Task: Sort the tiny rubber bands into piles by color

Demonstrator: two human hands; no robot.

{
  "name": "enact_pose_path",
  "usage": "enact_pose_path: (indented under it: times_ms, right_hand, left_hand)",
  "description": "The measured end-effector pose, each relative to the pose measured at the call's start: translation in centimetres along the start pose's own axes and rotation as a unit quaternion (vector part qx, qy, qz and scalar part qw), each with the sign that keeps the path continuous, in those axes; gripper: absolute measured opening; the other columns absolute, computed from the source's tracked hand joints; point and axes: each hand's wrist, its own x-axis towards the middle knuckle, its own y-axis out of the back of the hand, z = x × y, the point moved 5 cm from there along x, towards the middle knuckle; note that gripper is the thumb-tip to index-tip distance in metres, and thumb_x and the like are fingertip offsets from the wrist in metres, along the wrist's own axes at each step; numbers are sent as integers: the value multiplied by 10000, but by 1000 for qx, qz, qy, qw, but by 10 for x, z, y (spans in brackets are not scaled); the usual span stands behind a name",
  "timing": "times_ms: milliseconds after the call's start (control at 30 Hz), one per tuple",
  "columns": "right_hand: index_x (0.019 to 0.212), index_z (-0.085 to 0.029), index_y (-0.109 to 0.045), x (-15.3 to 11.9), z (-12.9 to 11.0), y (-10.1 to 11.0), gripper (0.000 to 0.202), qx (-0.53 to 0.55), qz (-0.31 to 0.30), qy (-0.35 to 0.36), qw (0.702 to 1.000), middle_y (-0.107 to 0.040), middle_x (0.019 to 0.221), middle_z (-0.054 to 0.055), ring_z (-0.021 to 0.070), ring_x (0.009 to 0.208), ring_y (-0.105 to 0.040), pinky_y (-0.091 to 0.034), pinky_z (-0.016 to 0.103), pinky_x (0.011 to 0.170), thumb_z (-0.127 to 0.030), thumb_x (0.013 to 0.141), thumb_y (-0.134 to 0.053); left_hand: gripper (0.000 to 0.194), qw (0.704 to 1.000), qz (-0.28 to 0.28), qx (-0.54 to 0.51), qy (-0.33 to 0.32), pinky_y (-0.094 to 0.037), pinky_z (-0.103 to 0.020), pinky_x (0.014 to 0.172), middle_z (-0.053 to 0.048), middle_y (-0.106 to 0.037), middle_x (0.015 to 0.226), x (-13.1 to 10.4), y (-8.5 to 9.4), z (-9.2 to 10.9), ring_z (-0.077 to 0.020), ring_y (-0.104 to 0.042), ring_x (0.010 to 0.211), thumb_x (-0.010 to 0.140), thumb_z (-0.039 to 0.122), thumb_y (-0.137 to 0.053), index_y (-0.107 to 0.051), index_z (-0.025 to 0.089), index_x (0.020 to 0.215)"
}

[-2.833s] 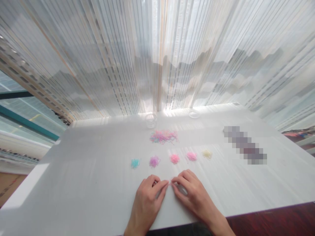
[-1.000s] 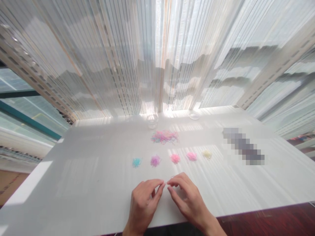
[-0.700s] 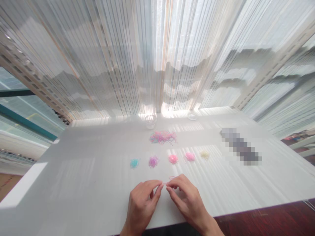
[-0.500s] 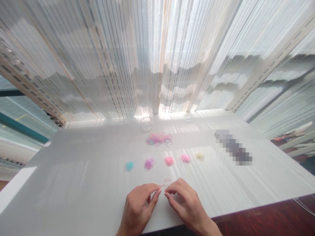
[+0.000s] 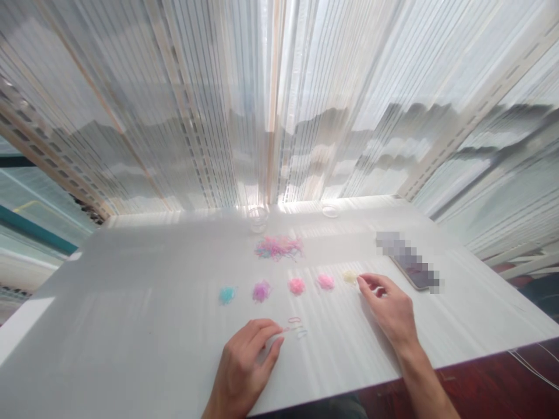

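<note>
My left hand [image 5: 247, 361] is low in the centre of the view, its thumb and fingertips nearly together at a thin pink band [image 5: 286, 330]. Just right of those fingertips, a pink loop [image 5: 294, 319] and a pale bluish band [image 5: 301, 334] lie on the white table [image 5: 166, 314]. My right hand [image 5: 390, 305] reaches forward, its pinched fingertips touching the edge of the pale yellow pile [image 5: 349, 277]; whatever they hold is too small to tell. Left of that pile sit small piles in light pink [image 5: 325, 282], deeper pink [image 5: 297, 286], purple [image 5: 261, 291] and teal [image 5: 227, 294].
A larger mixed-colour heap [image 5: 279, 247] lies behind the small piles. Farther back stand a clear round container [image 5: 258, 220] and a clear lid-like disc [image 5: 331, 211]. A phone [image 5: 410, 265], partly pixelated, is at the right. Sheer curtains [image 5: 244, 105] hang behind the table.
My right hand has moved forward and right, from beside my left hand to the yellow pile. Bluish and pale bands now show where it was. My left hand has barely moved.
</note>
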Motion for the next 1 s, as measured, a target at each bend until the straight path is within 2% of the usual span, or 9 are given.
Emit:
enact_pose_path:
  times_ms: [133, 267, 400, 467, 600, 667, 767, 867, 1000]
  right_hand:
    - [868, -199, -790, 1, 1, -6, 482, 3, -5, -12, 1000, -749, 791, 78, 214, 629, -615, -540, 380, 703, -643, 807, -611]
    - [881, -194, -780, -1, 3, -3, 427, 8, 19, 0, 1000, -744, 791, 69, 197, 603, -605, -533, 354, 658, -587, 850, -618]
    - [890, -198, -748, -18, -18, 3, 298, 11, 52, 118, 992, -699, 758, 41, 181, 618, -590, -515, 320, 624, -457, 944, -611]
    - [925, -206, -729, -35, -38, 1, 192, 33, 23, 208, 977, -691, 780, 31, 173, 657, -603, -513, 298, 623, -349, 977, -614]
    - [1011, -222, -694, -74, -74, -23, 98, 90, -130, 318, 935, -699, 885, 38, 185, 820, -662, -558, 293, 726, -190, 998, -602]
    - [1036, -219, -690, -87, -83, -39, 115, 91, -187, 327, 922, -689, 909, 50, 200, 857, -664, -569, 311, 746, -178, 1003, -589]
    - [993, -211, -677, -93, -86, -52, 134, 69, -181, 324, 926, -671, 876, 51, 204, 813, -653, -561, 327, 716, -150, 1002, -558]
    - [930, -207, -652, -88, -84, -57, 138, 50, -184, 300, 935, -654, 853, 45, 202, 796, -645, -557, 333, 716, -135, 989, -550]
    - [912, -213, -658, -83, -84, -56, 134, 33, -236, 299, 924, -651, 854, 36, 201, 804, -652, -561, 331, 719, -123, 963, -573]
  left_hand:
    - [117, 1000, -7, -9, 12, -588, -254, 641, -48, -741, 945, 0, 0, 1, -161, -710, 767, 1015, 171, -569, -677, 209, 1039]
    - [117, 1000, -14, -11, 18, -584, -265, 654, -45, -735, 937, 0, -1, 1, -170, -705, 786, 1011, 168, -574, -681, 212, 1034]
    - [128, 1000, -30, 2, 10, -596, -322, 745, -56, -731, 977, 1, -2, 0, -201, -692, 865, 997, 177, -609, -683, 214, 1095]
    - [162, 999, -44, 16, 2, -591, -357, 773, -66, -725, 1012, 1, -3, 1, -220, -678, 896, 982, 178, -629, -683, 216, 1129]
    - [212, 996, -69, 48, -1, -574, -415, 830, -82, -706, 1098, -2, -7, 0, -257, -648, 988, 957, 187, -663, -686, 224, 1165]
    - [212, 996, -71, 59, 3, -565, -426, 856, -82, -701, 1110, -3, -8, -1, -260, -637, 1010, 958, 194, -665, -687, 224, 1167]
    - [183, 995, -73, 66, 10, -554, -413, 851, -82, -700, 1079, -3, -9, -2, -250, -630, 992, 974, 197, -642, -686, 217, 1151]
    - [157, 995, -77, 67, 13, -543, -397, 819, -81, -699, 1045, -2, -9, -2, -243, -631, 958, 991, 196, -613, -681, 216, 1131]
    - [135, 996, -68, 61, 15, -530, -388, 782, -72, -696, 1010, 0, -8, -1, -239, -634, 915, 1002, 191, -588, -677, 217, 1100]
